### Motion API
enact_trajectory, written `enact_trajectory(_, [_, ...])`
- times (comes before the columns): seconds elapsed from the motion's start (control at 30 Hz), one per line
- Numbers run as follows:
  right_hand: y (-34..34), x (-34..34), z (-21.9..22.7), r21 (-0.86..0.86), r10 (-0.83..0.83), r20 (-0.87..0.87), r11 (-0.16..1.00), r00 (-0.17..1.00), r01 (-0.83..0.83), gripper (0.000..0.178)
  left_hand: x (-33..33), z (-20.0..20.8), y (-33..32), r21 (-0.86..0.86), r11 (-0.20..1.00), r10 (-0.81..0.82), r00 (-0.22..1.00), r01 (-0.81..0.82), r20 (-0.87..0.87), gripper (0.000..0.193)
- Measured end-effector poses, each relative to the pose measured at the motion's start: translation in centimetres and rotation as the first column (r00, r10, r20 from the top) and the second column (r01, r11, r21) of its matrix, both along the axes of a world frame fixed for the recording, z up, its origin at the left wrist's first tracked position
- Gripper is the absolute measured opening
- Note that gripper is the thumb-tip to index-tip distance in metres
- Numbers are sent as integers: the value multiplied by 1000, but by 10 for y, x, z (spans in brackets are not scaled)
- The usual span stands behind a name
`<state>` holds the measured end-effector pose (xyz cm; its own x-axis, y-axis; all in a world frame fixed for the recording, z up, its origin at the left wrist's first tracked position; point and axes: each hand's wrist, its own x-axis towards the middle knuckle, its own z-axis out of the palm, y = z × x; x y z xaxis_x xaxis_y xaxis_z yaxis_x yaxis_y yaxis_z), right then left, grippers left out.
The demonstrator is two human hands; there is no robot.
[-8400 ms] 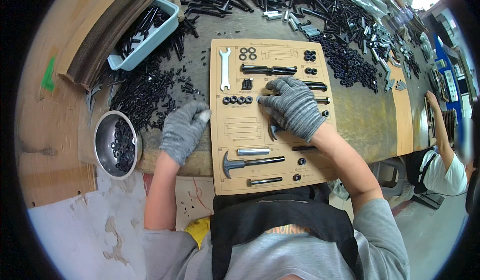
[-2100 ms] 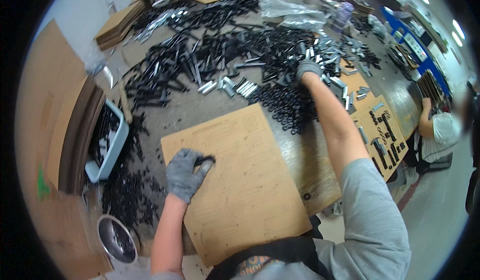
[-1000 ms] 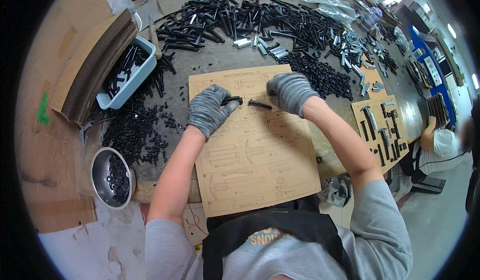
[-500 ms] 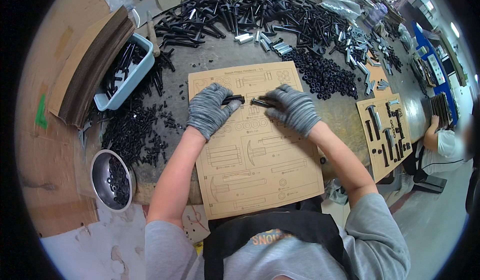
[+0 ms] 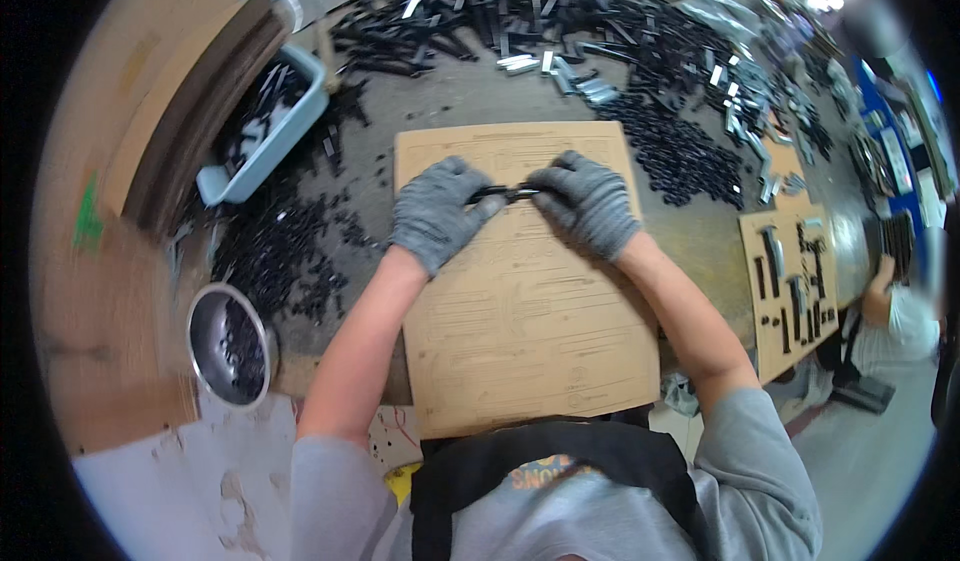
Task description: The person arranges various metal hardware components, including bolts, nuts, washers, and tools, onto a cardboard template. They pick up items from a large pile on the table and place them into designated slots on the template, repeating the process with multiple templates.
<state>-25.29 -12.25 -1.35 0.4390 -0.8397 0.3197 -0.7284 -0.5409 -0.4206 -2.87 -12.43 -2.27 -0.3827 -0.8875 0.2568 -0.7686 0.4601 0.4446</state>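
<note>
My gloved left hand (image 5: 438,213) and gloved right hand (image 5: 588,206) face each other above the upper half of a brown cardboard sheet (image 5: 530,341) with printed line drawings of parts. The fingers of each hand are closed on dark, slim parts that look like black bolts (image 5: 519,196). Their ends meet, or nearly meet, between the two hands. Motion blur and the gloves hide how many there are. The sheet lies partly on the bench and reaches over its front edge to my apron.
Left are a light blue bin (image 5: 270,151), loose black screws (image 5: 275,266) and a steel bowl (image 5: 231,346) of small black parts. Black handles (image 5: 480,11), silver sleeves (image 5: 590,89) and black nuts (image 5: 680,156) are heaped behind. Another parts-laden board (image 5: 790,291) and a person (image 5: 905,326) are right.
My hands have come closer together, and the gap between the dark parts they hold has closed or nearly closed. The whole view has shifted slightly.
</note>
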Motion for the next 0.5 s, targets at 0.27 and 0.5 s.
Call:
enact_trajectory(0.27, [11,-19,4,5,-50,135,999,990,49,45,29,-7,-1,-288,940,139,977,-182,-162,31])
enact_trajectory(0.5, [27,-41,0,68,-76,400,996,913,53,27,190,-11,40,27,456,827,435,-890,356,63])
